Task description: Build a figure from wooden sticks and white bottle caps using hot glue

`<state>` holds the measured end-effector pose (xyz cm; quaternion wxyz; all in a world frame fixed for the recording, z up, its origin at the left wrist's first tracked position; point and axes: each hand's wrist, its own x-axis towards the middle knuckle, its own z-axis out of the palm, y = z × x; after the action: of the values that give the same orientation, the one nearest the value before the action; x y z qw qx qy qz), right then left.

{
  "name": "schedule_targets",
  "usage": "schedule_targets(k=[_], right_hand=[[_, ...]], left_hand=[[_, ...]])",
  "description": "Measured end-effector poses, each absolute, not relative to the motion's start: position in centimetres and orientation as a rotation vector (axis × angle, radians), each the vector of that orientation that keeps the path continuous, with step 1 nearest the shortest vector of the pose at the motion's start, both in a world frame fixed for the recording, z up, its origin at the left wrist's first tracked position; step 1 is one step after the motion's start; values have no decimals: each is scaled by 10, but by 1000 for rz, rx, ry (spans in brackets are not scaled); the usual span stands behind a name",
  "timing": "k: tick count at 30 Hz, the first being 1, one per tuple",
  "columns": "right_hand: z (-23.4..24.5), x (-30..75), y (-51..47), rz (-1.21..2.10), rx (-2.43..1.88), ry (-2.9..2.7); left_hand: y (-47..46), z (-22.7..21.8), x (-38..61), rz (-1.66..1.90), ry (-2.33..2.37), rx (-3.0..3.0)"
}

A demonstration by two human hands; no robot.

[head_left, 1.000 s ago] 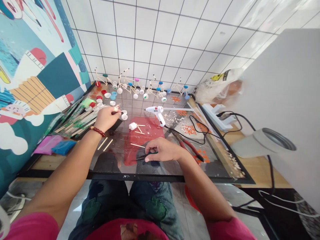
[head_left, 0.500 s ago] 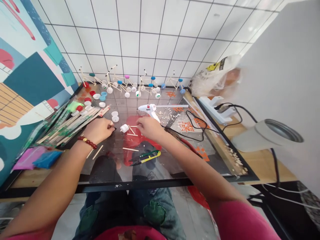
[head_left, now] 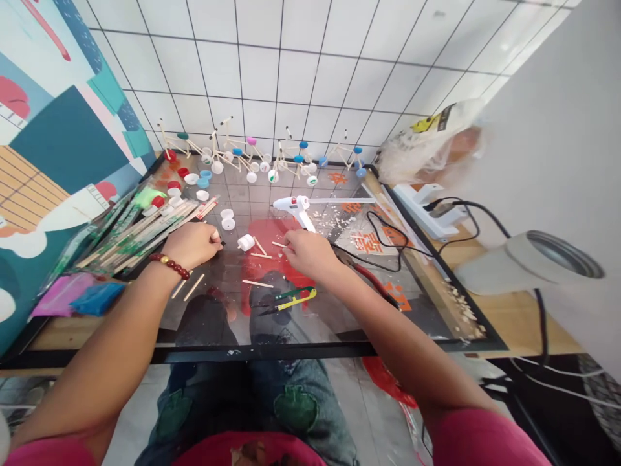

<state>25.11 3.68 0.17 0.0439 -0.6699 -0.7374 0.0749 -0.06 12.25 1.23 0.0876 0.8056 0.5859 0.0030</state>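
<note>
My left hand, with a bead bracelet at the wrist, rests curled on the glass table beside packs of wooden sticks; a small dark item pokes from its fingers. My right hand pinches a short wooden stick just above the glass. Between the hands lies a white bottle cap with a stick attached. Loose sticks and small green-yellow snips lie in front of my right hand.
A white glue gun stands behind my right hand, its black cord running right to a power strip. Red-handled pliers lie to the right. Stick-and-cap models line the tiled wall. Loose caps, a plastic bag.
My right hand let go of the snips, reached forward to the sticks near the cap, and now pinches one. My left hand drew back from the caps toward the near side.
</note>
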Motion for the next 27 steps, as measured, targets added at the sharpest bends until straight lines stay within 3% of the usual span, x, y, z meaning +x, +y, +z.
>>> schedule_targets(k=[19, 23, 27], right_hand=[[25, 274, 7, 423, -2042, -1985], [22, 251, 7, 436, -1922, -2178], [24, 203, 16, 217, -1593, -2559]], left_hand=[[128, 15, -11, 48, 1727, 2337], [131, 15, -15, 124, 1766, 2340], [136, 11, -18, 247, 1815, 2329]])
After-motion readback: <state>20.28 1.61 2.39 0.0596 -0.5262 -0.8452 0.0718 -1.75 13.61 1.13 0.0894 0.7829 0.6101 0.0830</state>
